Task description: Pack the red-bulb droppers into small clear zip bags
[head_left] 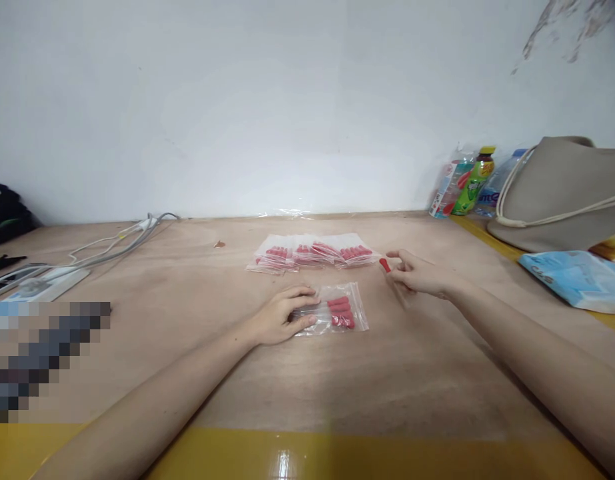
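My left hand lies over the left end of a clear zip bag, holding it against the table with thumb and fingers. Inside that bag, several red-bulbed droppers lie side by side, their clear tubes running left under my fingers. To the right and a little farther back, my right hand pinches a single dropper. Its red bulb sticks out past the fingers, and a faint clear tube seems to slant down below them. Behind both hands lies a row of overlapping filled zip bags, also showing red bulbs.
Drink bottles and a grey drawstring bag stand at the back right. A blue-white packet lies before them. At left are cables and a white power strip. Yellow tape edges the wooden table.
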Available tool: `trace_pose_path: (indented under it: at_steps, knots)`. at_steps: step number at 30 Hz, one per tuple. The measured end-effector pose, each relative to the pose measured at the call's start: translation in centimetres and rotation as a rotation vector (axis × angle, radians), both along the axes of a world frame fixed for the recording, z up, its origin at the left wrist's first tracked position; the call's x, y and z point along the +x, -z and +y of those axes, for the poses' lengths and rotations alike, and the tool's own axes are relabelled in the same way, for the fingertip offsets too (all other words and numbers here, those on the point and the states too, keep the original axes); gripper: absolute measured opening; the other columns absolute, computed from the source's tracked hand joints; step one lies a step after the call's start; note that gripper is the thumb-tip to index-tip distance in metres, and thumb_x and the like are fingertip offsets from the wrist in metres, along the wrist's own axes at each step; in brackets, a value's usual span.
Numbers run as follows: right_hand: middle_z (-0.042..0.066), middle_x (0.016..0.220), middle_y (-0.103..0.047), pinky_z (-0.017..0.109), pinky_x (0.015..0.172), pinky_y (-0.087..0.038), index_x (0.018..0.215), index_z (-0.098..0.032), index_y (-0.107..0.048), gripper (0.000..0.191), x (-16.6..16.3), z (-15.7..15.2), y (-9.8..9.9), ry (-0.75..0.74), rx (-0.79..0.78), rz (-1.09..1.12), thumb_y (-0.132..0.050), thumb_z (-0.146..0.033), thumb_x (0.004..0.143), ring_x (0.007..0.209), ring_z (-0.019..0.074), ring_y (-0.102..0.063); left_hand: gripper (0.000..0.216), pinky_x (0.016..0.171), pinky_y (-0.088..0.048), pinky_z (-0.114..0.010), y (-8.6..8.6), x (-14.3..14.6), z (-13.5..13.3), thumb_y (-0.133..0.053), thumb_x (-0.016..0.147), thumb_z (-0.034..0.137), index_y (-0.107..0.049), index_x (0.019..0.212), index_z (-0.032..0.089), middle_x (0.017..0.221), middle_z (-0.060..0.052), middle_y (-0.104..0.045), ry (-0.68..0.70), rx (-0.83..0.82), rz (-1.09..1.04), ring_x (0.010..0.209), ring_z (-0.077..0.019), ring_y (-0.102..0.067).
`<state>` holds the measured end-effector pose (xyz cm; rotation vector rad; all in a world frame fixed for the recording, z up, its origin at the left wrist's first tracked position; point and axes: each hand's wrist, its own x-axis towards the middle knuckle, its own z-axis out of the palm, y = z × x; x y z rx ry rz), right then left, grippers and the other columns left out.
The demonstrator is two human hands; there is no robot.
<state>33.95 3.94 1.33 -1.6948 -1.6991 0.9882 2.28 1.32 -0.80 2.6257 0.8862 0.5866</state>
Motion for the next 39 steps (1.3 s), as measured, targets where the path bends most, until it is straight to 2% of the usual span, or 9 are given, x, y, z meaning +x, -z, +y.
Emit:
trace_pose_path:
  at_steps: [3,8,16,19,23,29,34,37,39]
  knots:
    - [-0.009,0.054,-0.048,0.022,0.042,-0.043,0.125,-0.019,-0.025,0.06,-2.4,-0.7,0.5,0.078,0.143,0.377,-0.051,-0.019,0.071,0.043,0.0113,-0.05,0.039,0.099,-0.04,-0.038,0.1,0.0,0.0,-0.052,0.087,0.038,-0.055,0.122,0.021,0.126,-0.011,-0.052,0.008,0.0,-0.007,0.116,-0.0227,-0.05]
    - [-0.011,0.06,-0.05,0.026,0.046,-0.053,0.104,-0.025,-0.025,0.051,-5.3,-1.1,2.7,0.315,0.257,0.676,-0.058,-0.019,0.067,0.047,0.0124,-0.058,0.041,0.099,-0.041,-0.037,-0.1,0.0,0.0,-0.054,0.086,0.038,-0.054,0.122,0.019,0.126,-0.011,-0.051,0.021,-0.003,-0.009,0.116,-0.0227,-0.05]
    - [-0.005,0.061,-0.057,0.031,0.062,-0.058,0.086,-0.024,-0.031,0.02,-6.7,-2.5,3.1,0.373,0.124,0.97,-0.05,-0.019,0.08,0.058,0.0141,-0.065,0.055,0.099,-0.04,-0.04,-0.1,0.1,-0.1,-0.055,0.084,0.042,-0.039,0.132,0.019,0.128,-0.011,-0.05,0.001,0.009,-0.02,0.117,-0.0242,-0.049]
    - [-0.002,0.062,-0.06,0.023,0.055,-0.055,0.079,-0.02,-0.041,0.013,-6.8,-2.6,2.9,0.301,0.014,0.92,-0.052,-0.013,0.077,0.053,0.01,-0.062,0.057,0.099,-0.04,-0.039,-0.2,0.1,-0.1,-0.055,0.084,0.042,-0.037,0.132,0.019,0.129,-0.011,-0.049,-0.006,0.004,-0.019,0.117,-0.0242,-0.049]
    - [-0.002,0.054,-0.058,0.014,0.041,-0.042,0.071,-0.015,-0.054,0.013,-5.9,-2.4,2.6,0.034,-0.094,0.631,-0.067,-0.016,0.067,0.045,0.005,-0.051,0.057,0.099,-0.041,-0.037,-0.2,0.1,-0.2,-0.056,0.084,0.041,-0.036,0.132,0.018,0.129,-0.011,-0.05,-0.005,0.004,-0.021,0.117,-0.0233,-0.049]
    - [-0.005,0.051,-0.057,0.018,0.042,-0.041,0.076,-0.018,-0.052,0.034,-5.8,-2.5,2.8,-0.01,0.068,0.597,-0.075,-0.036,0.058,0.046,0.0077,-0.051,0.056,0.097,-0.042,-0.04,-0.2,0.1,-0.2,-0.056,0.084,0.042,-0.037,0.132,0.02,0.128,-0.011,-0.051,-0.005,0.014,-0.032,0.115,-0.0247,-0.05]
    - [-0.005,0.049,-0.055,0.022,0.042,-0.039,0.078,-0.019,-0.058,0.032,-5.9,-2.4,3.9,-0.128,0.233,0.397,-0.073,-0.041,0.061,0.041,0.0092,-0.047,0.057,0.098,-0.041,-0.04,-0.1,0.1,-0.1,-0.057,0.083,0.042,-0.038,0.131,0.018,0.128,-0.012,-0.051,-0.003,0.019,-0.027,0.116,-0.0244,-0.05]
    - [0.004,0.08,-0.067,0.03,0.062,-0.049,0.083,-0.019,-0.067,0.026,-5.7,-2.0,4.2,-0.234,0.447,0.284,-0.068,-0.041,0.068,0.066,0.016,-0.06,0.057,0.098,-0.041,-0.04,0.0,0.1,-0.1,-0.057,0.083,0.042,-0.038,0.131,0.018,0.128,-0.012,-0.051,-0.004,0.022,-0.025,0.116,-0.0244,-0.05]
    - [0.006,0.096,-0.067,0.036,0.082,-0.047,0.086,-0.02,-0.07,0.024,-5.6,-1.8,4.0,-0.315,0.506,0.268,-0.063,-0.04,0.073,0.089,0.0209,-0.061,0.057,0.098,-0.041,-0.04,0.0,0.1,-0.1,-0.057,0.083,0.042,-0.038,0.131,0.018,0.127,-0.012,-0.051,-0.005,0.023,-0.025,0.116,-0.0243,-0.05]
